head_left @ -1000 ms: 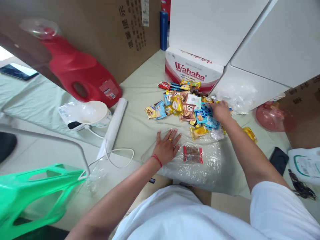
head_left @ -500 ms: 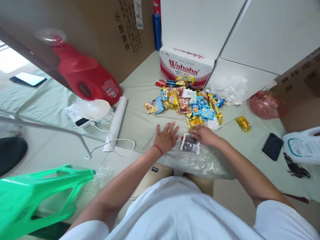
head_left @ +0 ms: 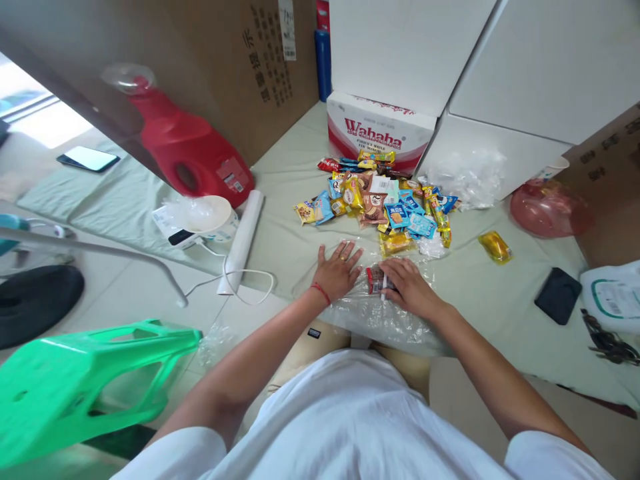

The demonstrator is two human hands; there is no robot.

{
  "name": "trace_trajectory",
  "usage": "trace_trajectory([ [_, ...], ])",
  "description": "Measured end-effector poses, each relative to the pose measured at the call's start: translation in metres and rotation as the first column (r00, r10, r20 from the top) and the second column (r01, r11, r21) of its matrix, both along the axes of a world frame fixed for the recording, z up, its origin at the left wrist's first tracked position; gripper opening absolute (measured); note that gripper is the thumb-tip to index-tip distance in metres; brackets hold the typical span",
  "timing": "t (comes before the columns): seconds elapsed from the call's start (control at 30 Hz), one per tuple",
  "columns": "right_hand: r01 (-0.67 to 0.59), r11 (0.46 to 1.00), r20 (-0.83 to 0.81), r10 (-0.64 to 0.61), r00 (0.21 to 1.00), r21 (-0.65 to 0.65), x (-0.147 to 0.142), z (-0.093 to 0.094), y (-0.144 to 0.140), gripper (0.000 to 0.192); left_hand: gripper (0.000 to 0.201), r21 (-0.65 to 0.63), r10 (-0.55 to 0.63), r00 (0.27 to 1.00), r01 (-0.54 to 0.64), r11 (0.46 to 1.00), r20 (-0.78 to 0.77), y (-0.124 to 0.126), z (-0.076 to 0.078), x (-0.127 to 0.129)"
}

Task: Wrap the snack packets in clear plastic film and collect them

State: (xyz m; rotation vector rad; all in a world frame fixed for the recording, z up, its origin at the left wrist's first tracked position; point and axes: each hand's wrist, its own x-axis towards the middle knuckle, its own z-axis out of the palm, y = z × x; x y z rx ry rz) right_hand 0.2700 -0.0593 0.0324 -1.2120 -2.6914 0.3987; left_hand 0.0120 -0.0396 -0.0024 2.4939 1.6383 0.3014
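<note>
My left hand lies flat with fingers spread on a clear plastic bag spread on the pale green mat. My right hand rests on the same bag, its fingers over a small brown-and-red snack packet that it presses or grips. Just beyond the bag lies a pile of several colourful snack packets. A single yellow packet lies apart to the right.
A Wahaha carton and white boxes stand behind the pile, with crumpled plastic beside them. A red jug, white bowl, paper roll and cable lie left. A green stool is at lower left, a pink lid and black pouch right.
My right hand drew back from the snack pile to the plastic bag and now covers the brown packet lying there. My left hand stayed flat on the bag.
</note>
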Motion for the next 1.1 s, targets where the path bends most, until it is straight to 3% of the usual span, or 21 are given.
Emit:
trace_trajectory([
  [0.13,-0.019,1.0,-0.014,0.019,1.0,-0.002,0.014,0.002,-0.003,0.088,0.056,-0.016,0.005,1.0,-0.005,1.0,-0.002,0.001,0.002,0.0],
  [0.27,0.004,1.0,0.028,-0.004,1.0,-0.003,0.031,0.001,-0.01,0.074,0.056,-0.023,0.004,1.0,-0.004,1.0,0.005,0.002,0.002,0.0],
  [0.37,0.061,0.998,-0.051,-0.059,0.997,0.025,0.036,0.008,-0.006,0.068,0.056,-0.023,0.005,1.0,-0.005,1.0,0.015,0.001,0.001,-0.001],
  [0.5,0.062,0.997,-0.134,-0.057,0.989,0.04,0.02,0.021,0.005,0.071,0.056,-0.022,-0.004,1.0,0.004,1.0,0.031,0.0,0.0,-0.001],
  [0.7,-0.018,0.997,0.036,0.021,0.999,-0.08,-0.015,0.007,0.009,0.07,0.057,-0.044,0.0,0.999,0.002,0.999,0.037,0.004,0.003,-0.002],
  [0.8,0.025,1.0,-0.051,-0.026,0.998,-0.015,-0.002,0.019,-0.006,0.081,0.059,-0.019,0.067,0.994,-0.066,0.998,0.084,0.001,0.011,-0.012],
  [0.87,0.082,0.996,-0.135,-0.077,0.988,0.028,0.017,0.033,-0.026,0.071,0.058,0.063,0.104,0.984,-0.114,0.991,0.144,-0.01,0.015,-0.025],
  [0.93,0.097,0.995,-0.177,-0.091,0.98,0.027,0.037,0.041,-0.053,0.05,0.052,0.17,-0.049,0.976,0.013,0.985,0.211,-0.028,0.014,-0.04],
  [0.97,0.079,0.997,-0.176,-0.075,0.982,0.013,0.047,0.04,-0.068,0.043,0.046,0.219,-0.231,0.945,0.181,0.959,0.231,-0.039,0.012,-0.048],
  [1.03,0.001,1.0,-0.137,-0.003,0.991,-0.013,0.063,0.026,-0.097,0.042,0.034,0.291,-0.586,0.778,0.52,0.803,0.226,-0.06,0.003,-0.062],
  [1.1,-0.04,0.999,-0.104,0.041,0.994,0.006,0.074,0.003,-0.118,0.044,0.027,0.307,-0.721,0.668,0.658,0.687,0.184,-0.076,-0.008,-0.071],
])
